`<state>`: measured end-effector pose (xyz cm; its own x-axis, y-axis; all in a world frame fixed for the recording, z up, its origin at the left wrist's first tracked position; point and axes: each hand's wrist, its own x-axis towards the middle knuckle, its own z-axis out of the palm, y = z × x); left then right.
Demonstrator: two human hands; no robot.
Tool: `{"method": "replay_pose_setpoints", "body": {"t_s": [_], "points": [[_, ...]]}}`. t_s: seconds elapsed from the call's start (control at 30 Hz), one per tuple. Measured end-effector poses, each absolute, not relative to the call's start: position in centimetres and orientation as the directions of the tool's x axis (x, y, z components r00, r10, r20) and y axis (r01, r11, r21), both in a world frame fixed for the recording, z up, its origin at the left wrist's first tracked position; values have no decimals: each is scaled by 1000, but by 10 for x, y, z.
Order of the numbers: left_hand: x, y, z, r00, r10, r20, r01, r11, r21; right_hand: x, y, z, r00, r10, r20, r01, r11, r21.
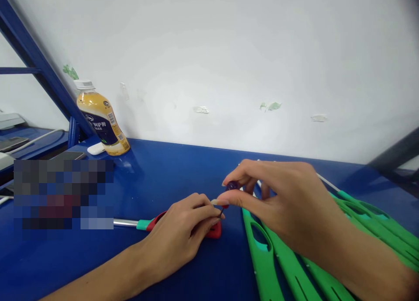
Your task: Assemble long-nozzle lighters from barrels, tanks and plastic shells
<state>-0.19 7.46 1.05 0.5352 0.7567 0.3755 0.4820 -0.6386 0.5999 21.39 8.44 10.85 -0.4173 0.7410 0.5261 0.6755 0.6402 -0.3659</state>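
Observation:
My left hand (183, 235) rests on the blue table (157, 178), fingers curled over a red handle piece (214, 233) with a teal collar and a metal rod (126, 223) running left. My right hand (281, 205) hovers just right of it, thumb and forefinger pinched on a small dark purple bead-like part (232, 186). A thin wire runs down from that part toward the red handle. The fingertips of both hands nearly touch.
Several long green plastic handles (271, 257) lie under and beside my right forearm. A yellow drink bottle (102, 124) stands at the back left against the white wall, with a small white object and a phone beside it. A blurred patch covers the left of the table.

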Motion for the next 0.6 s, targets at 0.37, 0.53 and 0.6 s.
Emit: {"method": "replay_pose_setpoints", "body": {"t_s": [0.37, 0.53, 0.6], "points": [[-3, 70, 12, 538, 787, 302, 561, -602, 569, 213, 85, 108, -453, 789, 416, 658, 610, -441], [-3, 66, 9, 568, 772, 284, 601, -626, 497, 222, 82, 130, -387, 796, 466, 570, 603, -558], [-2, 64, 9, 614, 728, 305, 581, -678, 450, 230, 81, 143, -280, 787, 550, 539, 603, -589]]}}
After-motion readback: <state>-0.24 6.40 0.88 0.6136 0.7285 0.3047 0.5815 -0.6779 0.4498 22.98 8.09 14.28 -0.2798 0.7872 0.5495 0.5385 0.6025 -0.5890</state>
